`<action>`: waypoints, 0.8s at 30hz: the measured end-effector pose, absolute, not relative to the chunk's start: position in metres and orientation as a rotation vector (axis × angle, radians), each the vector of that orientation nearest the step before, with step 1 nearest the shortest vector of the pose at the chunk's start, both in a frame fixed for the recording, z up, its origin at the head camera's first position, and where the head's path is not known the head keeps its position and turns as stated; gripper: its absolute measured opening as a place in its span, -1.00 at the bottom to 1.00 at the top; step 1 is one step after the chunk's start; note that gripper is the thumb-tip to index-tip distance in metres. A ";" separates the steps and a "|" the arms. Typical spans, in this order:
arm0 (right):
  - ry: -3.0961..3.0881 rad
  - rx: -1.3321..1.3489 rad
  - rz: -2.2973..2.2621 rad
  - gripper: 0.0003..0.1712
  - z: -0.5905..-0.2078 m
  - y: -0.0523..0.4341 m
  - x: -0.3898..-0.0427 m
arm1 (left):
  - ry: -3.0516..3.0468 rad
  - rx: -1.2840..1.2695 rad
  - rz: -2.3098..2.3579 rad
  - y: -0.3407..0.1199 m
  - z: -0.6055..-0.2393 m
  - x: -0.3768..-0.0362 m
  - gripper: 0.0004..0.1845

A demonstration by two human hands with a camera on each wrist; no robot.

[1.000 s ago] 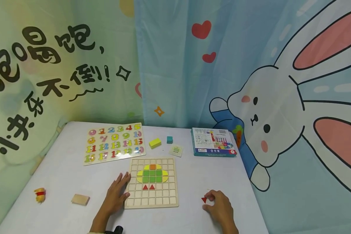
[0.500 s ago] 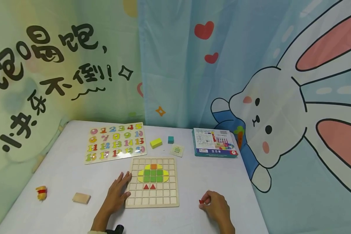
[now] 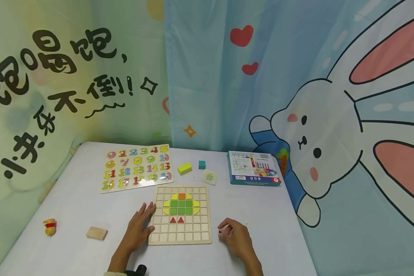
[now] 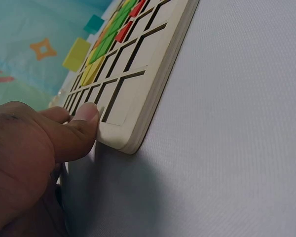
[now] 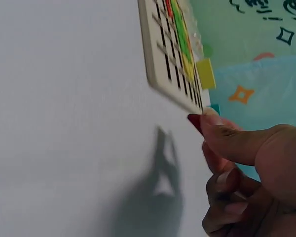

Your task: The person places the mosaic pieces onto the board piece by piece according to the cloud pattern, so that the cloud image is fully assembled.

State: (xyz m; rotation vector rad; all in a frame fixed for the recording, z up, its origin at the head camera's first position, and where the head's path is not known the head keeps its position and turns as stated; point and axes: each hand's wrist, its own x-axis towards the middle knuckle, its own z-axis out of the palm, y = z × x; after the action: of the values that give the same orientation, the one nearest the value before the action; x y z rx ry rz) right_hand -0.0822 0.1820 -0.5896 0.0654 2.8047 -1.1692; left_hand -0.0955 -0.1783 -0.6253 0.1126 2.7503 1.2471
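Observation:
A wooden grid board (image 3: pixel 196 235) lies flat on the white table, its upper middle filled with green squares (image 3: pixel 181 207), yellow rounded pieces (image 3: pixel 166 207) and one orange square (image 3: pixel 181 196). Two red triangles (image 3: pixel 177 220) sit side by side below the green ones. My left hand (image 3: pixel 137 229) rests along the board's left edge, its thumb (image 4: pixel 84 123) touching the rim in the left wrist view. Just right of the board, my right hand (image 3: pixel 237 237) pinches a red triangle (image 5: pixel 195 122) between thumb and finger, above the table. Most of that piece is hidden by the fingertips.
Behind the board lie a number board (image 3: pixel 136 168), a yellow block (image 3: pixel 184 168), a teal cube (image 3: pixel 201 165) and a small pale patterned square (image 3: pixel 209 177). A boxed set (image 3: pixel 253 168) stands back right. At left are a plain wooden block (image 3: pixel 96 233) and a small bear figure (image 3: pixel 50 227).
My right hand has picked the red triangle up from the table and carried it left toward the board. The left hand has stayed at the board's left edge.

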 end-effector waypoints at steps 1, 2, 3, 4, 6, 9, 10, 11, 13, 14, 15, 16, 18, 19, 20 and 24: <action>2.800 0.037 -1.189 -0.80 -0.589 0.176 -0.085 | 2.749 0.111 1.246 -0.178 -0.625 -0.096 -0.19; 2.796 0.012 -1.204 -0.80 -0.589 0.170 -0.087 | 2.749 0.111 1.243 -0.178 -0.625 -0.096 -0.18; 2.793 -0.009 -1.214 -0.81 -0.588 0.164 -0.089 | 2.748 0.113 1.241 -0.178 -0.624 -0.096 -0.18; 2.794 -0.021 -1.215 -0.82 -0.587 0.158 -0.091 | 2.748 0.114 1.241 -0.178 -0.625 -0.096 -0.18; 2.796 -0.037 -1.223 -0.82 -0.584 0.144 -0.096 | 2.749 0.123 1.242 -0.177 -0.625 -0.096 -0.18; 2.811 -0.050 -1.235 -0.83 -0.582 0.123 -0.103 | 2.749 0.137 1.244 -0.178 -0.624 -0.096 -0.18; 2.821 -0.058 -1.241 -0.83 -0.582 0.117 -0.106 | 2.749 0.140 1.249 -0.178 -0.624 -0.096 -0.18; 2.834 -0.070 -1.241 -0.83 -0.583 0.110 -0.109 | 2.749 0.141 1.256 -0.178 -0.624 -0.096 -0.18; 2.855 -0.097 -1.230 -0.82 -0.587 0.099 -0.114 | 2.751 0.145 1.272 -0.179 -0.624 -0.096 -0.18; 2.861 -0.116 -1.224 -0.82 -0.589 0.094 -0.116 | 2.751 0.144 1.277 -0.179 -0.624 -0.096 -0.18; 2.872 -0.131 -1.210 -0.83 -0.591 0.090 -0.118 | 2.751 0.146 1.282 -0.179 -0.624 -0.096 -0.18; 2.884 -0.139 -1.191 -0.83 -0.594 0.086 -0.120 | 2.743 0.143 1.290 -0.179 -0.624 -0.096 -0.18; 2.904 -0.142 -1.164 -0.84 -0.597 0.081 -0.122 | 2.733 0.145 1.292 -0.178 -0.625 -0.096 -0.18; 2.913 -0.142 -1.155 -0.83 -0.598 0.079 -0.122 | 2.726 0.142 1.290 -0.178 -0.625 -0.096 -0.18; 2.923 -0.140 -1.145 -0.83 -0.599 0.077 -0.123 | 2.719 0.135 1.290 -0.178 -0.625 -0.097 -0.18; 2.949 -0.120 -1.103 -0.81 -0.599 0.074 -0.123 | 2.713 0.115 1.282 -0.179 -0.626 -0.097 -0.17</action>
State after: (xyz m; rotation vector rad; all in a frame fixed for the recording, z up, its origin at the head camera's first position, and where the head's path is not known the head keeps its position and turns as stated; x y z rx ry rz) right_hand -0.1234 0.0742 -0.5991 -0.1201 2.9494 -1.1033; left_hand -0.0966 -0.1790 -0.6262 0.1148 2.7127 1.2824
